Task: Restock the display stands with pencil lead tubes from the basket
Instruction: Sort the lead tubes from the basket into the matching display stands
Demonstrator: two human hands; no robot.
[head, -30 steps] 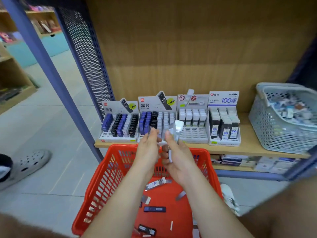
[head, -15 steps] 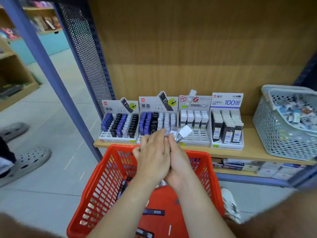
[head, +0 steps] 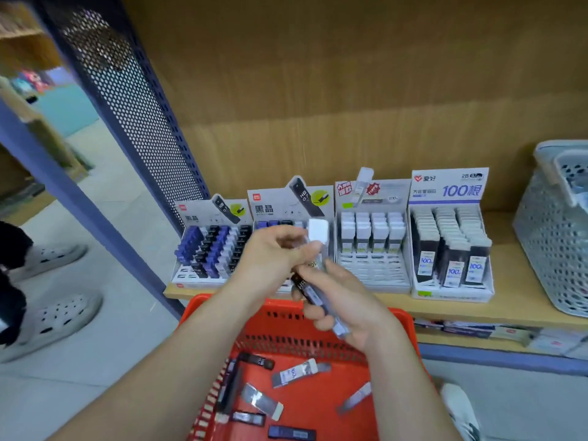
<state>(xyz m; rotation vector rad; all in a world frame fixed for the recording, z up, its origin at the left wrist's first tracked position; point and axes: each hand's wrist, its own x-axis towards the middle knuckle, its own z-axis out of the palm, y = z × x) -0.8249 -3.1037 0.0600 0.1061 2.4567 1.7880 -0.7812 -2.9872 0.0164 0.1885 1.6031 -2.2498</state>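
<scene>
Item: clear pencil lead tube with a white cap point(head: 318, 232), upright, pinched between thumb and fingertips of the left hand point(head: 273, 259) and held in the air in front of the second display stand point(head: 276, 208), counting from the left end of the wooden shelf point(head: 515, 300). Whether its lower end also touches the other hand cannot be told. Right hand point(head: 346, 303), close beneath, has its fingers curled round a black tube marked HB point(head: 302, 286) and at least one more clear tube lying across the palm. Change: half a second ago both hands were pressed together round the bundle. They have now parted and the white-capped tube stands apart in the left hand, so it appears singled out for placing. Probable destination: the third display stand point(head: 372, 272), with matching white-capped tubes at its back and bare slots along its front edge. Below the shelf's front edge is a red plastic basket point(head: 280, 323) with loose tubes point(head: 296, 372) on its floor, so stock remains. Grey perforated basket point(head: 553, 249) at the shelf's right end.
</scene>
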